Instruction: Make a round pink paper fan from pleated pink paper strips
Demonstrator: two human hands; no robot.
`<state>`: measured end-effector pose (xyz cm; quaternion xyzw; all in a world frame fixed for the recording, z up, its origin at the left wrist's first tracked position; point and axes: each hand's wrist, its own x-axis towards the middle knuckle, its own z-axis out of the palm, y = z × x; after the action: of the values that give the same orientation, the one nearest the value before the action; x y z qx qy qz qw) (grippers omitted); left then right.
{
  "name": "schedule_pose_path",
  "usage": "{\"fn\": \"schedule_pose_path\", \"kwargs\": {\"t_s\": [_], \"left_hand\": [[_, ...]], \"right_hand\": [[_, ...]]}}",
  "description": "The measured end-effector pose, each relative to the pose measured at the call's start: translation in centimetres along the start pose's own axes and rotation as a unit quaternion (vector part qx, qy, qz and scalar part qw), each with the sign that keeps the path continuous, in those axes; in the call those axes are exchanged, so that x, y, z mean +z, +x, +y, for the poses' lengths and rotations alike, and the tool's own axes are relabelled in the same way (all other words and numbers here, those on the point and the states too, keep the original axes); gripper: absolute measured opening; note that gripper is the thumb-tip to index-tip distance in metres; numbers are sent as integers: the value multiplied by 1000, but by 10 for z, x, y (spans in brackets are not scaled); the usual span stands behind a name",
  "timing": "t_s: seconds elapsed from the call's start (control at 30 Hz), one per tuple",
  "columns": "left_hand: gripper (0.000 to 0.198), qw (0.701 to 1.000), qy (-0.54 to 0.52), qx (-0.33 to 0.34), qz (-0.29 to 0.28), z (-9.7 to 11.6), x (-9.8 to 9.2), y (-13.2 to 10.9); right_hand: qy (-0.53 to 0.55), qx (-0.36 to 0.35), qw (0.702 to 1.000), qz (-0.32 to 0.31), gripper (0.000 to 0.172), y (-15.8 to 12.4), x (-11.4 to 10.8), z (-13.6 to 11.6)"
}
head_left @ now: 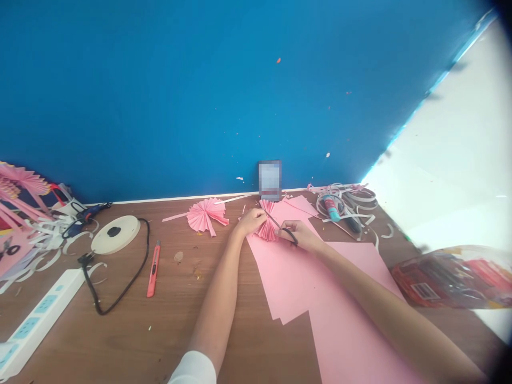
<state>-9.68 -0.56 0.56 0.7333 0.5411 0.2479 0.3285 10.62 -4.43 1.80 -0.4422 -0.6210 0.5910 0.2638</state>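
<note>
My left hand (252,221) is closed, its fingertips pinching the middle of a pleated pink paper fan (266,231). The pleats spread out above and below the pinch like a bow. Black-handled scissors (294,241) are in my right hand (302,234), fingers wrapped about the handles. Their blades point up and left across the fan, close to my left fingertips; whether they touch the paper I cannot tell. Beneath both hands lie pink paper sheets (288,272), overlapping. Just left of my left hand is a round pleated pink paper rosette (204,216) with strips hanging from it.
A phone (270,180) leans against the blue wall. Leftward lie a red box cutter (153,269), a round white disc (116,234) with a black cord, and a power strip (42,320). A glue bottle (332,208) sits among white strips. A plastic bag (448,277) is at right.
</note>
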Motion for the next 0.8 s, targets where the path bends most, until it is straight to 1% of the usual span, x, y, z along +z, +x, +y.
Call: {"fn": "schedule_pose_path", "kwargs": {"t_s": [0.07, 0.27, 0.37, 0.43, 0.63, 0.73, 0.8], "left_hand": [[22, 1000, -6, 3, 0, -2, 1, 0], [21, 999, -30, 39, -12, -7, 2, 2], [20, 999, -29, 41, -10, -7, 2, 2], [20, 999, -27, 37, -6, -7, 2, 2], [19, 1000, -10, -2, 0, 1, 0, 0], [19, 1000, -8, -9, -1, 5, -1, -1], [19, 1000, -7, -13, 1, 7, -2, -2]], "right_hand": [[2, 2, 1000, -10, 29, 0, 0, 1], [1, 9, 1000, -16, 28, -2, 3, -1], [-1, 13, 1000, 5, 30, 0, 3, 1], [-1, 10, 1000, 18, 31, 2, 3, 4], [-3, 4, 1000, 1, 28, 2, 5, 5], [-4, 6, 1000, -5, 25, 0, 5, 4], [-6, 5, 1000, 2, 25, 0, 5, 4]]}}
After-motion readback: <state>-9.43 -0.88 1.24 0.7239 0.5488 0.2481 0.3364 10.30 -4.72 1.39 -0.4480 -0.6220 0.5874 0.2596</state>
